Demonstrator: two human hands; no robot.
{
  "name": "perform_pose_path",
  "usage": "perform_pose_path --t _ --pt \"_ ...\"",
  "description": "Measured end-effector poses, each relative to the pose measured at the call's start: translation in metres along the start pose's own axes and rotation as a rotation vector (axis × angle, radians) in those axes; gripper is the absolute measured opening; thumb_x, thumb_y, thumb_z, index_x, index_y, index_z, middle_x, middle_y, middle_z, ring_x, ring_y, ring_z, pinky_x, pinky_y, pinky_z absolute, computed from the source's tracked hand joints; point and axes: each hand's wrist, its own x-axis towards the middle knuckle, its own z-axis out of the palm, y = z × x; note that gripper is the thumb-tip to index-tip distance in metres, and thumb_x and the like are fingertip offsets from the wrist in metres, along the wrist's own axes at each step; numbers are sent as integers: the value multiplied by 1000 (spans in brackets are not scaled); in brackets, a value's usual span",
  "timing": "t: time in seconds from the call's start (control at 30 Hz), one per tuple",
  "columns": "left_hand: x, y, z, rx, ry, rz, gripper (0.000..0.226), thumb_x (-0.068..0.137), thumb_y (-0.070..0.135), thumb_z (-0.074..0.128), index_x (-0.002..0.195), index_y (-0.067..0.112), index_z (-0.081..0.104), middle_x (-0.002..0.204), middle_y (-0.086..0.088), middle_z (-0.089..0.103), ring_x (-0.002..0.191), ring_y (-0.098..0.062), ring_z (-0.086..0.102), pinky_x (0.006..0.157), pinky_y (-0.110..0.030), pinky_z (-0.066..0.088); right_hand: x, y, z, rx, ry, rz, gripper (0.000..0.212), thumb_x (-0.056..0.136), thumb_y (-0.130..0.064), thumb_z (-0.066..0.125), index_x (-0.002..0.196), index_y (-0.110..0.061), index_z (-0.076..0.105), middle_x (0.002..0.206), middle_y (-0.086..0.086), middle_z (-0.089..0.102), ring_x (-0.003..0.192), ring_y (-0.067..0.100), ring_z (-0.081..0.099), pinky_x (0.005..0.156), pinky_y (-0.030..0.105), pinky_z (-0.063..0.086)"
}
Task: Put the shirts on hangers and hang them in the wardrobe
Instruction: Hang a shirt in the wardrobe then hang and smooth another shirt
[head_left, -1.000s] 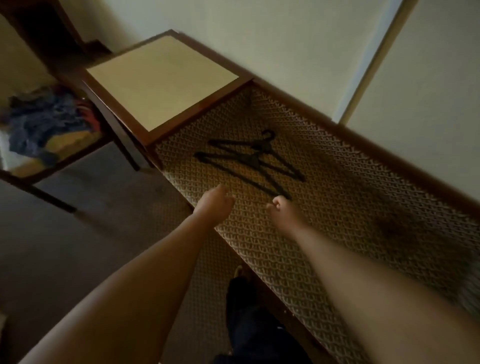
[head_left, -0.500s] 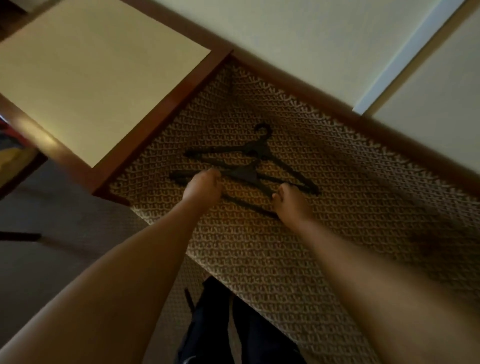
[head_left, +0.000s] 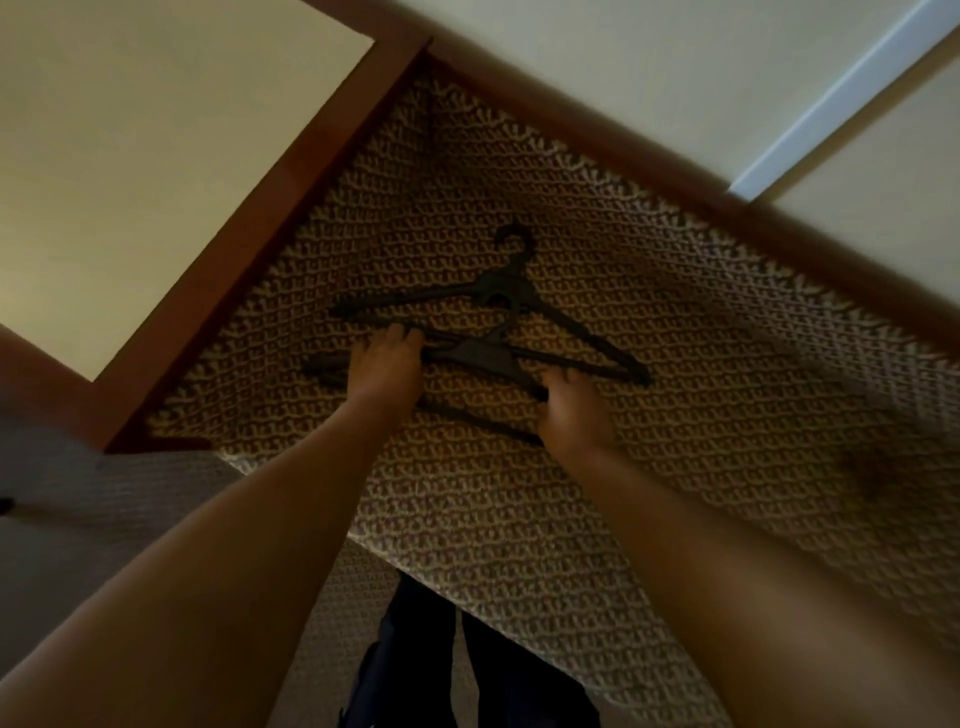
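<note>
The left hand (head_left: 385, 364) rests on the left arm of the nearer of the black plastic hangers (head_left: 498, 322) lying overlapped on the tan woven bedcover (head_left: 675, 415), fingers curled over the bar. To the right, the right hand (head_left: 574, 410) curls around its other arm, though a firm grasp cannot be confirmed. Lifting only this nearer hanger, level, should free it from the farther one, which lies just beyond both hands.

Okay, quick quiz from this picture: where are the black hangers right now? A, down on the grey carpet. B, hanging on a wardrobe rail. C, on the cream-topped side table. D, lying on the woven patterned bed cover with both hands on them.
D: the black hangers lie flat on the woven bed cover, with the left hand and the right hand on the nearer one.
</note>
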Motion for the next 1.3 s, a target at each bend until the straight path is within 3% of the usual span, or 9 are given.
perform_pose_path --t 0.27,0.47,0.6,0.77,0.97,1.3 --pt "-10 -6 -12 25 54 77 39 89 11 51 127 17 46 130 -8 47 121 -29 45 100 -47 36 -10 -7 -9 32 21 17 34 94 -10 49 127 -9 52 130 15 48 119 31 49 104 40 41" --pt "-56 -25 -76 6 232 109 32 95 14 47 126 19 49 124 -3 49 117 -24 46 97 -40 37 -30 -35 -69 47 124 -58 33 95 -7 46 128 -9 53 131 13 46 120 30 45 99 37 42" --pt "-75 -54 -121 -35 323 102 22 100 25 43 119 20 51 120 -2 50 116 -24 46 95 -38 37 -39 -79 -112 41 218 -108 23 95 -11 51 117 -12 56 121 9 49 110 26 49 89 36 46" --pt "-79 -119 -171 -52 420 129 28 98 30 44 123 18 51 122 -3 52 115 -25 49 94 -38 36 -42 -155 -144 7 297 -154 12 96 -13 50 107 -12 55 113 7 48 102 24 48 80 35 45" --pt "-79 -233 -216 -14 528 167 24 100 26 40 119 20 53 116 -1 54 108 -21 51 90 -34 38 -41 -272 -147 3 403 -200 18 96 -13 49 113 -8 56 116 10 48 107 27 47 83 37 45" --pt "-55 -382 -243 -61 558 195 26 101 28 41 123 22 54 117 2 55 108 -17 51 94 -32 38 -19 -416 -126 -10 429 -218 7 92 -7 54 99 -8 56 104 8 50 95 25 51 74 38 47"
